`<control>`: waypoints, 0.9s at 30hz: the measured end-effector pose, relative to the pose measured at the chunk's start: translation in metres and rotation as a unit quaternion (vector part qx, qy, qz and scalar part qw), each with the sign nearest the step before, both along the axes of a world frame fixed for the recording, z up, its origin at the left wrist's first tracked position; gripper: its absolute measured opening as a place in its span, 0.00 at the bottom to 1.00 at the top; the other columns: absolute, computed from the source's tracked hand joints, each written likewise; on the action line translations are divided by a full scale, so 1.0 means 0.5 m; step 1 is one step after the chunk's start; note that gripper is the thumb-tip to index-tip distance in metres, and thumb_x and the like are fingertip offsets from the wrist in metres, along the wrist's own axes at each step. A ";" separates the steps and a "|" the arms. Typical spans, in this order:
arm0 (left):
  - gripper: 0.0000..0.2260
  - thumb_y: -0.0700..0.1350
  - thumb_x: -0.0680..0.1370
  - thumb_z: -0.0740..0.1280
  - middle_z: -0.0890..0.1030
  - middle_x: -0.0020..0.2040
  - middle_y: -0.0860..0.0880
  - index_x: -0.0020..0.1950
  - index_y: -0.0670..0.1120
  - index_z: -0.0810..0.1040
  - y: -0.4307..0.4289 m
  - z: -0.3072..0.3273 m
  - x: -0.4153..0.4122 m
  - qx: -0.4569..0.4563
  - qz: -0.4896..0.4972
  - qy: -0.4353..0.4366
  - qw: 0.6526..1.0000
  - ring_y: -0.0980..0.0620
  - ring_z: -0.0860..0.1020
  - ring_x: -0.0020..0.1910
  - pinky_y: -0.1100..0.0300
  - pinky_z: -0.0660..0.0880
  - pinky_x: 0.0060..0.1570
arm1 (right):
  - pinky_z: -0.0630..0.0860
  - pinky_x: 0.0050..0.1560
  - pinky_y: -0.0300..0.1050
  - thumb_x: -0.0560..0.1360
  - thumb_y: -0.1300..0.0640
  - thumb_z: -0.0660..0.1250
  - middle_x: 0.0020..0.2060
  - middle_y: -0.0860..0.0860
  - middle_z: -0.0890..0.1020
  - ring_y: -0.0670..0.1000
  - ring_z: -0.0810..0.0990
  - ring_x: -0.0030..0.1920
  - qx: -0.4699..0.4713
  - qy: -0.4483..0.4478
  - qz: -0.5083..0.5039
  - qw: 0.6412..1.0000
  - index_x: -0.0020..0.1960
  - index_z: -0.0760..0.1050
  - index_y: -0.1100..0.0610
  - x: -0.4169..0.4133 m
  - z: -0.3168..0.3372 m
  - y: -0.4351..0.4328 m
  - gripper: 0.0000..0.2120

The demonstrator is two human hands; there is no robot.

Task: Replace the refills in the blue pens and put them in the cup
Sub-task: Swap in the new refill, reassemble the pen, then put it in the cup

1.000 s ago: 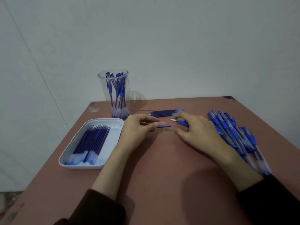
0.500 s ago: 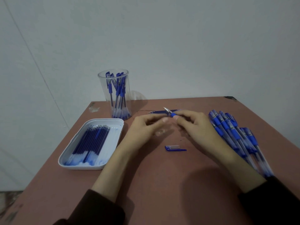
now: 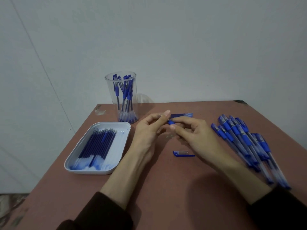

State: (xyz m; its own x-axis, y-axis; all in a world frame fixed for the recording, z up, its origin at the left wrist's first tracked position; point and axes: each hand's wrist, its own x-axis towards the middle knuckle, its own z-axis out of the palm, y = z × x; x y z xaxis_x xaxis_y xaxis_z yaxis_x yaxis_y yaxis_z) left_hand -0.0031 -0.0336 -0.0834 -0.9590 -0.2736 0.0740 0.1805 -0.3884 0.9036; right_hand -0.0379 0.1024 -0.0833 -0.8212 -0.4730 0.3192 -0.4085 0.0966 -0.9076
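Observation:
My right hand [image 3: 194, 136] holds a blue pen [image 3: 170, 122] by its blue grip, most of the pen hidden under the fingers. My left hand [image 3: 149, 130] pinches the pen's tip end just left of that. The pen's cap [image 3: 182, 153] lies on the table below my hands. A clear cup [image 3: 123, 98] with several blue pens stands at the back left. A white tray [image 3: 78, 156] of blue refills sits at the left. A pile of blue pens [image 3: 244, 143] lies at the right. A few loose refills [image 3: 181, 115] lie behind my hands.
The reddish-brown table [image 3: 166, 188] ends at a grey wall behind the cup. Its left edge runs close beside the tray. Dark sleeves cover both forearms at the bottom of the view.
The pen was lifted off the table and brought between both hands. Its cap came off and now lies on the table in front of me.

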 end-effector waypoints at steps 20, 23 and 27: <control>0.07 0.47 0.71 0.73 0.79 0.38 0.51 0.43 0.44 0.82 -0.007 -0.006 -0.008 -0.099 0.055 -0.029 0.993 0.58 0.73 0.36 0.66 0.70 0.39 | 0.71 0.34 0.36 0.74 0.55 0.69 0.30 0.47 0.78 0.47 0.76 0.34 0.098 0.169 -0.085 0.977 0.51 0.81 0.49 -0.006 0.007 0.016 0.07; 0.08 0.48 0.71 0.73 0.75 0.33 0.53 0.42 0.43 0.81 -0.004 -0.008 -0.008 -0.119 0.078 -0.030 0.989 0.57 0.70 0.33 0.65 0.70 0.38 | 0.69 0.35 0.31 0.74 0.55 0.69 0.34 0.42 0.78 0.41 0.75 0.36 0.139 0.218 -0.105 0.960 0.53 0.81 0.49 -0.010 0.007 0.018 0.09; 0.10 0.48 0.72 0.73 0.72 0.29 0.52 0.35 0.45 0.78 0.001 -0.012 -0.010 -0.154 0.103 -0.027 0.982 0.57 0.69 0.30 0.64 0.71 0.36 | 0.70 0.37 0.35 0.73 0.53 0.69 0.40 0.43 0.81 0.41 0.75 0.37 0.189 0.269 -0.133 0.935 0.53 0.79 0.46 -0.017 0.001 0.022 0.09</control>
